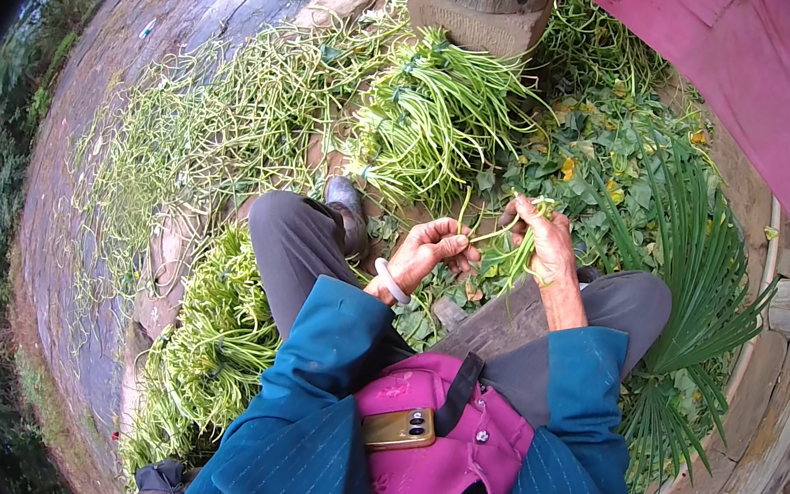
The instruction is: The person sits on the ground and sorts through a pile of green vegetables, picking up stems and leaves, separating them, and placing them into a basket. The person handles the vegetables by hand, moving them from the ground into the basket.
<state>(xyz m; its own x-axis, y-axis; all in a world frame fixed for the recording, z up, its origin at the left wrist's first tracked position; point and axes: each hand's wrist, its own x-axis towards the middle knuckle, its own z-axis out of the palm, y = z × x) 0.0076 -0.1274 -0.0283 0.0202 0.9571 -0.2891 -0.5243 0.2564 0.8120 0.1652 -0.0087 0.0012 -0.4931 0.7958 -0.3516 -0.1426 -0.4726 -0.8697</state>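
Note:
My right hand (547, 242) is closed around a small bunch of long green beans (521, 256), some dangling below it. My left hand (436, 253), with a pale bangle on its wrist, pinches one bean that runs across to the other hand. Both hands are above my lap, between my knees. Just beyond them lies a large pile of tied bundles of long beans (436, 116), bound with dark green strips. Another heap of tied bundles (218, 343) lies beside my left leg.
Loose long beans (231, 118) spread over stone and paving at the left. A stone block (472, 23) under a wooden post stands ahead. Cut leaves (575, 151) cover the ground ahead right, near a green palm frond (692, 289). Pink cloth (765, 94) hangs at the upper right.

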